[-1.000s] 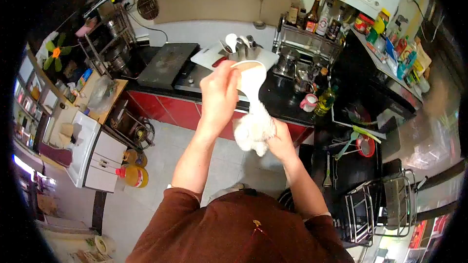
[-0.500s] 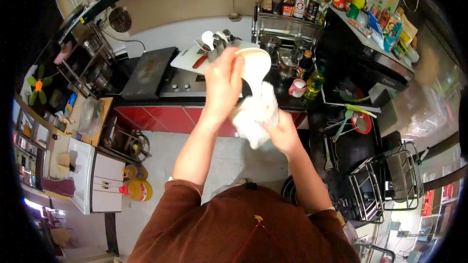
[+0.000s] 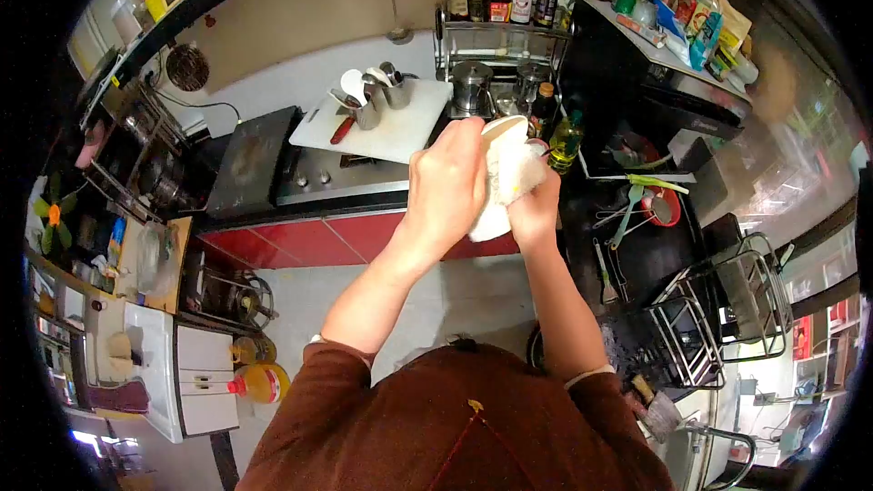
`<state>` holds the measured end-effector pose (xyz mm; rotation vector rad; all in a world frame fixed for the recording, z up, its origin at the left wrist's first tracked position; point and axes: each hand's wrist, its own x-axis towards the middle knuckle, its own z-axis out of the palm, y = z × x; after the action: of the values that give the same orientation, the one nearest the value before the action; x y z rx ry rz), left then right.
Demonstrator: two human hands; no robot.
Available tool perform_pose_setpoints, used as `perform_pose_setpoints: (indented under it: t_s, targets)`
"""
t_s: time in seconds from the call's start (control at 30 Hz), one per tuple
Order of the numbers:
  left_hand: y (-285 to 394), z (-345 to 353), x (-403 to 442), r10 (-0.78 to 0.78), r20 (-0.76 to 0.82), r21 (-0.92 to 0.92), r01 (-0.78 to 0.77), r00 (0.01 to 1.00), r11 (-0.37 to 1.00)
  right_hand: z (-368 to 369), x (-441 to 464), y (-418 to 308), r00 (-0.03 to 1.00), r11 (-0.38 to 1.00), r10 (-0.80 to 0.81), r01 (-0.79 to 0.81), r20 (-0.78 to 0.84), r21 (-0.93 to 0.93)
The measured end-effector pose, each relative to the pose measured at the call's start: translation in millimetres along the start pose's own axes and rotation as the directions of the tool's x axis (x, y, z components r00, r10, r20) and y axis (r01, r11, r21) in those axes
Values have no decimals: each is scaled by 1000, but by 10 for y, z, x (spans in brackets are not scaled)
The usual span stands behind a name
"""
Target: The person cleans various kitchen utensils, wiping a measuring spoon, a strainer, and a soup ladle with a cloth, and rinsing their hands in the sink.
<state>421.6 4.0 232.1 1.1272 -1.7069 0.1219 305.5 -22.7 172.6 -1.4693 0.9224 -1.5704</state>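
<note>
Gripping white bowl-like utensil (image 3: pixel 506 131) from nine o'clock, left hand (image 3: pixel 446 184) curls tight; right hand (image 3: pixel 536 211) clasps cloth (image 3: pixel 520 175), four o'clock. Utensil probably light, stiff; cloth soft; side hold suits.

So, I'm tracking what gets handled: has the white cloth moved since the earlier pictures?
Yes: in view, the white cloth has shifted rightward, closer to the oil bottle.

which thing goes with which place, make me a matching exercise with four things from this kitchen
Things:
1. cloth
2. chopping board
3. ladle
4. oil jug

Places:
A. hanging against the wall
B. standing on the floor
C. held in the right hand
D. under the metal cups of utensils

Pairs: 1-C, 2-D, 3-A, 4-B
</note>
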Motion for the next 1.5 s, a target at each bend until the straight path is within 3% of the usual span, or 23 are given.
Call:
perform_pose_setpoints:
  t_s: [0.07,0.23,0.3,0.37,0.43,0.47,0.5,0.57,0.63,0.67,0.7,0.77,0.8,0.83,0.97,1.03,1.07,1.1,1.17,1.27,1.3,1.37,1.5]
  targets:
    - [-118,18,-8,-15,-20,8,15,1000,1000,2,-7,57,1000,1000,21,-22,5,15]
    - [-354,-70,156,-62,10,-12,62,998,998,-97,-208,57,956,999,13,-21,293,27]
    - [-520,-137,273,-223,-38,-131,216,974,968,-117,-301,51,918,995,70,-35,391,-95]
    - [-533,-168,307,-234,13,-147,234,972,961,-118,-327,-63,906,987,159,-137,392,-82]
    - [-535,-194,326,-380,117,-236,398,917,887,-196,-297,24,852,982,112,-172,511,72]
    - [-636,-186,344,-406,116,-345,420,907,840,-243,-319,45,788,940,234,-332,569,74]
    - [-783,-179,358,-434,114,-451,436,894,779,-320,-361,126,788,941,230,-330,571,77]
    - [-991,-213,420,-471,203,-770,437,858,464,-486,-448,453,784,890,162,-378,599,254]
    - [-1157,-154,386,-345,284,-905,369,894,210,-501,-385,486,847,849,336,-462,412,257]
    - [-1200,-127,339,-224,413,-910,392,883,-135,-447,-265,307,842,827,415,-507,344,244]
    - [-1180,-92,289,-144,504,-835,438,852,-332,-470,-197,436,871,549,359,-488,335,679]
    - [-1140,94,170,-1,564,-682,465,826,-565,-423,-49,305,964,646,238,-249,119,722]
    - [-1112,174,125,62,585,-605,485,809,-631,-373,20,121,978,812,206,-185,24,554]
    - [-1043,244,86,86,598,-571,500,797,-651,-421,105,170,989,932,142,-145,32,332]
    - [-908,534,-92,129,659,-466,538,741,-702,-186,263,-113,985,954,41,12,-169,299]
    - [-855,606,-218,66,761,-388,535,645,-750,8,274,-230,976,987,-155,159,-155,19]
    - [-820,630,-237,34,750,-450,546,661,-707,109,285,-170,910,890,-414,403,-11,-214]
    - [-795,675,-289,35,751,-447,546,659,-708,213,288,-123,776,681,-601,622,189,-386]
    - [-774,746,-435,-217,679,-557,300,701,-774,316,236,-101,819,636,-518,561,246,-530]
    - [-810,818,-470,-405,764,-643,651,503,-404,217,394,114,930,885,-330,364,162,-289]
    - [-773,795,-463,-385,772,-631,681,506,-370,191,438,120,950,936,-253,288,181,-201]
    - [-737,770,-443,-382,774,-626,704,506,-336,194,423,94,963,949,-159,210,218,-236]
    - [-722,708,-361,-354,790,-589,779,501,-213,194,463,175,999,997,15,-12,32,-82]
